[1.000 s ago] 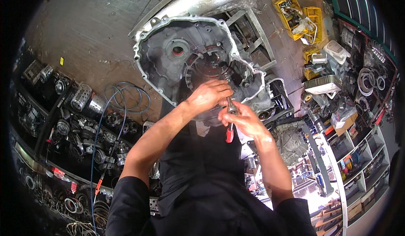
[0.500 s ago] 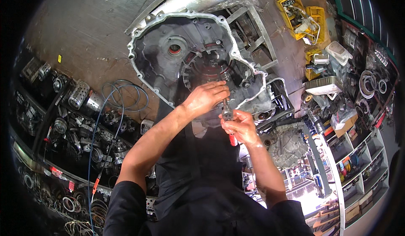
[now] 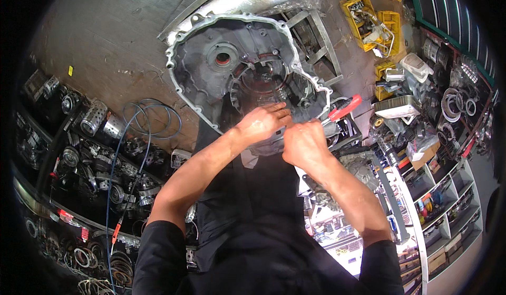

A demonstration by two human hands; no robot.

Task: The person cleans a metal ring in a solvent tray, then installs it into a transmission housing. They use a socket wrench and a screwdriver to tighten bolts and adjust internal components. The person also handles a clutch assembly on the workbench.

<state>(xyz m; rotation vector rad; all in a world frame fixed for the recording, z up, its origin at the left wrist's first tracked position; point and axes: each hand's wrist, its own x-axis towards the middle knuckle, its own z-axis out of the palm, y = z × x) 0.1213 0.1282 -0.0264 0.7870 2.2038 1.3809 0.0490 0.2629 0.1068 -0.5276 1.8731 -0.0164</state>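
Observation:
A large grey metal gearbox housing (image 3: 197, 86) with a bolt-holed rim lies open in front of me. Over its near edge, my left hand (image 3: 262, 123) has its fingers curled around the shaft of a ratchet wrench, mostly hidden beneath them. Close against it, my right hand (image 3: 305, 142) is closed over the head end of the wrench. The red handle of the ratchet wrench (image 3: 346, 108) sticks out beyond the right hand, toward the far right. Inside the housing, next to my left fingertips, is a round opening with a reddish ring (image 3: 263, 86).
Trays of gears and drums (image 3: 95, 118) fill the left side. A blue hose (image 3: 153, 131) coils on the floor. At right stand yellow crates (image 3: 358, 23) of parts, a shelf rack (image 3: 453, 200) and stacked rings. A metal frame (image 3: 324, 42) adjoins the housing.
My right hand has moved up and turned over. The red handle, earlier pointing toward me below that hand, has swung out to the far right. My left hand stays nearly in place.

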